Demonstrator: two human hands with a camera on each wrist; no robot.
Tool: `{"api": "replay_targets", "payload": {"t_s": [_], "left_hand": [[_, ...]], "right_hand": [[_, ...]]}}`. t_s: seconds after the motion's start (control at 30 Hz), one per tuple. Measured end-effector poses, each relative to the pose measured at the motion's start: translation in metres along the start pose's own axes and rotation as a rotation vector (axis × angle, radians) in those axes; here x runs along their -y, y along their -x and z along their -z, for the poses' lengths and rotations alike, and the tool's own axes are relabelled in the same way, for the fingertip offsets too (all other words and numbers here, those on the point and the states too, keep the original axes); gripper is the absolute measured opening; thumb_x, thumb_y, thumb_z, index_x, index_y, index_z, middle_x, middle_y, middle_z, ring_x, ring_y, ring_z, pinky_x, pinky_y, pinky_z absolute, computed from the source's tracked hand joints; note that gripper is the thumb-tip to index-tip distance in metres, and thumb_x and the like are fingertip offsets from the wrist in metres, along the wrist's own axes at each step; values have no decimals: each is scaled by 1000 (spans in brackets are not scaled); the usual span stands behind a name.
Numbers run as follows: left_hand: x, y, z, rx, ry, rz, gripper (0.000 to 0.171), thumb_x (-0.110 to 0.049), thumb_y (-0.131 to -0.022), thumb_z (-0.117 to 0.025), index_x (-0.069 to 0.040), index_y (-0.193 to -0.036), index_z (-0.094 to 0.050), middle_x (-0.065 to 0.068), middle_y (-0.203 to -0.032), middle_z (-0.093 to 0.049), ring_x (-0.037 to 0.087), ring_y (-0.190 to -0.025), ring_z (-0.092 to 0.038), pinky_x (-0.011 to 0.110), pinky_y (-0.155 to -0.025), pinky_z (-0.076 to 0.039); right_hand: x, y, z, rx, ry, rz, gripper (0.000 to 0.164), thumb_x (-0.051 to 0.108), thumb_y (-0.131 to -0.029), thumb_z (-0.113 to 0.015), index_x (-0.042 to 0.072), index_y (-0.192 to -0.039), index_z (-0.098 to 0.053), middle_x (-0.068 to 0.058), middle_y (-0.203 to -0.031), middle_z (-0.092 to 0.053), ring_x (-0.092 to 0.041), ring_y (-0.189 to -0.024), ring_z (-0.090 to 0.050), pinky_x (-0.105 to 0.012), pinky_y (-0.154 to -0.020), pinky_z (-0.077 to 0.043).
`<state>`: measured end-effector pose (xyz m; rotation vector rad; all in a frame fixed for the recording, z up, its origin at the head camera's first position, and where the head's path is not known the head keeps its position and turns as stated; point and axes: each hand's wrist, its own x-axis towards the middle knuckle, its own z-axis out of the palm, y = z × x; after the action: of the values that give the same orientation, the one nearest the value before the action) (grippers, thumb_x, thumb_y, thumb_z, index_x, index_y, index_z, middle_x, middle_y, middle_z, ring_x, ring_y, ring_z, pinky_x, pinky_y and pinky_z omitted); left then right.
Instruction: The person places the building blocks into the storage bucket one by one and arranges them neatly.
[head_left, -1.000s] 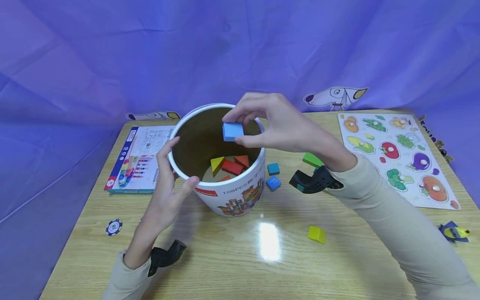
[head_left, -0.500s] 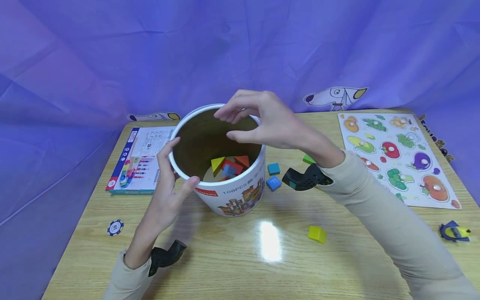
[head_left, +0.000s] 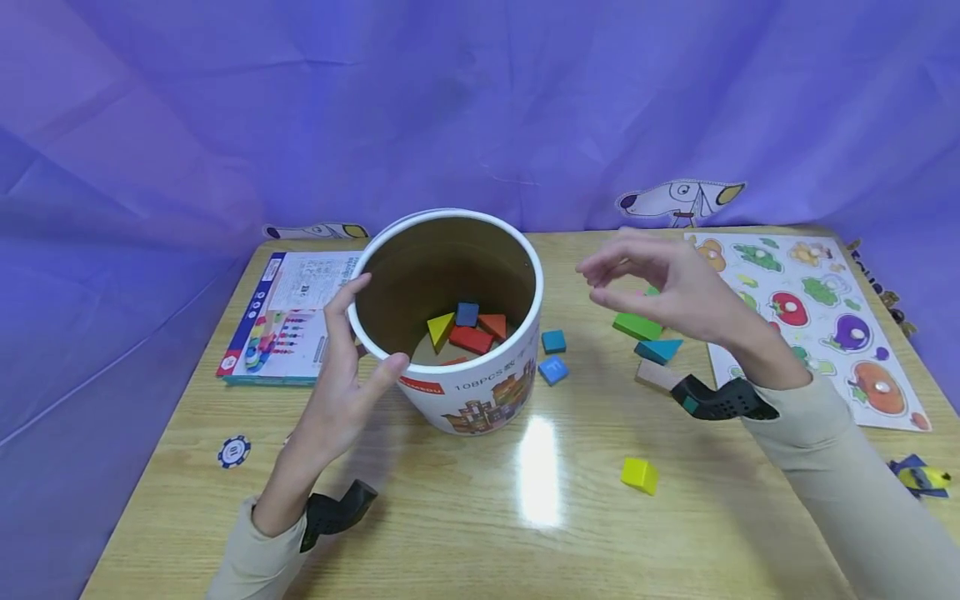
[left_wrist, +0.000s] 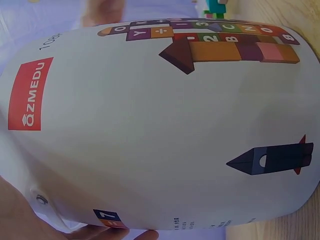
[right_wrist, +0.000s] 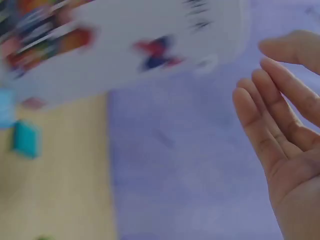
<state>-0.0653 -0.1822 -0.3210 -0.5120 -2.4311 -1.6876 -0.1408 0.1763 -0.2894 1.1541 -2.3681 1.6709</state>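
A white bucket (head_left: 435,406) with printed toy blocks on its wall stands on the table. My left hand (head_left: 341,396) holds its left side, thumb at the front rim; in the left wrist view its fingers partly disappear behind the wall. Inside lie a yellow triangular block (head_left: 440,332), a dark blue block (head_left: 467,314) and several red and orange ones. Right of the bucket, my right hand (head_left: 667,283) is in the air with nothing in its relaxed fingers. Below it are green blocks (head_left: 637,326), a blue triangular block (head_left: 658,351) and a plain wooden block (head_left: 656,374).
Two blue square blocks (head_left: 553,370) lie close to the bucket's right side. A yellow block (head_left: 639,474) is nearer the front. At right are a vegetable puzzle board (head_left: 825,333) and a small toy (head_left: 918,477); at left, a flat printed box (head_left: 292,333) and a poker chip (head_left: 234,451).
My right hand let a blue block drop into the bucket, then moved right, away from the opening, above the loose blocks. The left hand stays on the bucket.
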Motion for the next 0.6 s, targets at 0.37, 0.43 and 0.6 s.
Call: {"api": "replay_targets", "payload": {"t_s": [0.37,0.43,0.6], "left_hand": [[1,0,-1,-3,4,17,82,-17,-89,-61,-30,-153,-11,-1,-159,-12,31,-141,-25,66,-106,-31],[1,0,-1,-2,0,20,82,-17,-89,-61,-30,-152,-11,-2,-159,-12,31,-141,-25,66,-106,-31],[0,0,-1,-5,-9,20,83,-15,-88,-61,-30,-152,-11,-3,-159,-12,29,-141,-25,65,-106,-31]], "right_hand": [[-72,34,-47,223,163,-182,29,8,-84,-75,12,-112,-70,-2,-112,-68,-18,-105,-63,-43,-94,-52],[-79,35,-56,254,198,-194,31,8,-82,-76,12,-113,-70,-2,-114,-67,-18,-107,-62,-43,-97,-51],[-86,36,-69,306,287,-230,35,8,-80,-77,14,-114,-70,0,-117,-67,-17,-108,-59,-42,-101,-48]]}}
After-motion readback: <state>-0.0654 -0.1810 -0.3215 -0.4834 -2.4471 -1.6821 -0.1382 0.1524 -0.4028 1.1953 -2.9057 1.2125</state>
